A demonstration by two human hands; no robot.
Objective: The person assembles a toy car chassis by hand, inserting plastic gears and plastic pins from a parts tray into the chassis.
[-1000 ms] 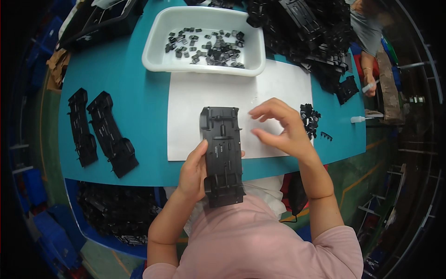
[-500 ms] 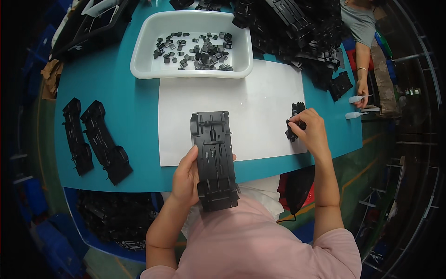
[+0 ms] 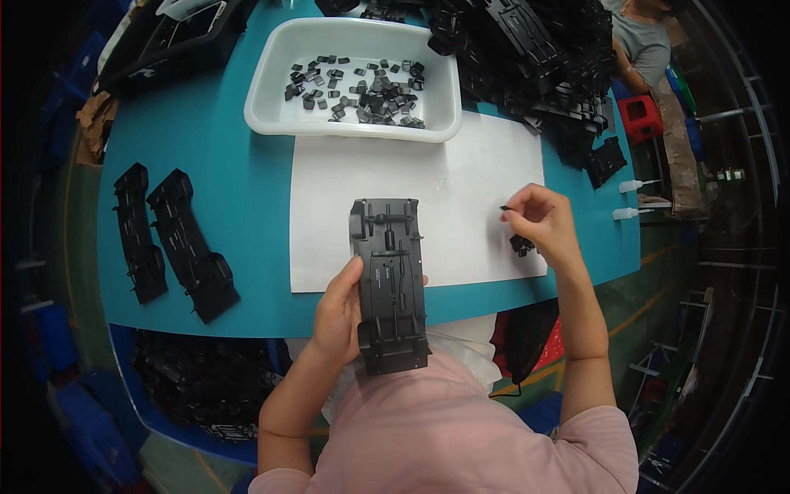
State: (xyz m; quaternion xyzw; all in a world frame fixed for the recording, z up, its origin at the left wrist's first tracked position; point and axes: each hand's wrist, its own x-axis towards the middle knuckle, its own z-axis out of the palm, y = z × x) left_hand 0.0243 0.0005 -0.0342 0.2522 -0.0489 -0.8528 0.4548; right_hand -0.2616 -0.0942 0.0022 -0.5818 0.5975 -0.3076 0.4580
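My left hand [image 3: 338, 309] grips a long black plastic chassis plate [image 3: 392, 288], like the underside of a toy vehicle, by its left edge and tilts it up close to my body. Moulded axle and shaft shapes run along its face. On the right, my right hand [image 3: 539, 221] pinches a small black plastic part [image 3: 504, 208] between thumb and fingertips, held over the white sheet [image 3: 469, 169]. Beneath that hand lies a small heap of black parts [image 3: 522, 245], partly hidden by the fingers.
Two similar black chassis plates [image 3: 194, 247] lie at the left of the teal table [image 3: 267, 210]. A white tub [image 3: 255, 103] holds many small dark clips. Black parts are piled at the back right [image 3: 535, 58]. Two dropper bottles [image 3: 627, 213] stand near the right edge, near another person [image 3: 638, 45].
My right hand has lifted a small black part off the heap, moving slightly left and up. The other person's hand has left the dropper bottle. The chassis plate stays in my left hand.
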